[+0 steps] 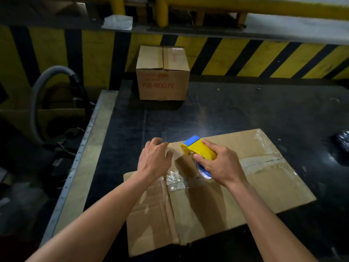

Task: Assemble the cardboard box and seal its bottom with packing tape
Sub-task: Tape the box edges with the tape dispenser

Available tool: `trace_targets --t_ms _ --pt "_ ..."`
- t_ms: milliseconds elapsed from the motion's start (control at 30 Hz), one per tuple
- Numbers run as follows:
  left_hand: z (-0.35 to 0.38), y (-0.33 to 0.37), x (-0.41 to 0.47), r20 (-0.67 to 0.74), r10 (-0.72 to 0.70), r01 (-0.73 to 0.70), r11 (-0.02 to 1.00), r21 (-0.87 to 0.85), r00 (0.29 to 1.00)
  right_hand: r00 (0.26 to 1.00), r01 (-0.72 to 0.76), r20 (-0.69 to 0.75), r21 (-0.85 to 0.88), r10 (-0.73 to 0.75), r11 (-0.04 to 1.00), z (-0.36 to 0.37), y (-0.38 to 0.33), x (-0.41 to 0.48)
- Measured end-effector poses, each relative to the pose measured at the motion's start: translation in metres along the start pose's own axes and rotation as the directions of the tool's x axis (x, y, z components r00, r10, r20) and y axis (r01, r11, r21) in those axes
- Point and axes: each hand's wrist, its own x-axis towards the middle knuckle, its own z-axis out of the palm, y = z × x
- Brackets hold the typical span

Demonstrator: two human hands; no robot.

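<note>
Right hand (pixel 220 163): gripping yellow-and-blue tape dispenser (pixel 198 148) over the box.
Left hand (pixel 154 157): fingers loosely spread, resting on cardboard box (pixel 255 186).
Box: upside-down on dark table (pixel 245 110).

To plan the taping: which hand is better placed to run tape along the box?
Likely right: the right hand grips the tape dispenser on the cardboard box, while the left hand rests on its edge.

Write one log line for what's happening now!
left hand: rests on box | right hand: grips tape gun | box: on table, tape on seam
</note>
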Motion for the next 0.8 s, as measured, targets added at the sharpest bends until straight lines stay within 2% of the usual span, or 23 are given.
trace_targets --t_ms 67,100,133,200,233,300,433,600,800 --pt "-0.010 0.006 0.015 -0.031 -0.019 0.015 0.990 -0.142 0.999 0.999 0.034 -0.035 0.022 -0.033 0.999 0.000 -0.004 -0.002" --pt "-0.016 0.012 0.025 0.037 -0.061 0.069 0.954 -0.292 0.997 0.998 0.051 -0.050 0.034 -0.049 0.998 0.000 -0.006 -0.003" --pt "-0.021 0.019 0.034 0.161 -0.100 0.165 0.871 -0.463 0.982 0.996 0.065 -0.061 0.044 -0.062 0.997 -0.001 -0.008 -0.004" --pt "-0.030 0.031 0.048 0.425 -0.104 0.396 0.607 -0.689 0.899 0.994 0.086 -0.070 0.061 -0.082 0.994 -0.001 -0.010 -0.003" --pt "-0.034 0.035 0.053 0.509 -0.075 0.472 0.510 -0.719 0.857 0.994 0.092 -0.071 0.069 -0.087 0.993 -0.001 -0.011 -0.003" --pt "-0.041 0.037 0.062 0.602 -0.014 0.548 0.429 -0.718 0.798 0.993 0.098 -0.077 0.085 -0.092 0.992 -0.003 -0.012 -0.001" --pt "-0.051 0.031 0.073 0.679 0.061 0.604 0.402 -0.688 0.732 0.989 0.133 -0.085 0.103 -0.125 0.986 -0.008 -0.010 0.001" --pt "-0.056 0.024 0.084 0.702 0.126 0.590 0.450 -0.670 0.701 0.985 0.162 -0.077 0.076 -0.156 0.984 -0.007 -0.006 0.003" --pt "-0.057 0.013 0.084 0.715 0.159 0.653 0.309 -0.691 0.681 0.983 0.172 -0.085 0.158 -0.160 0.972 -0.008 -0.012 0.009"
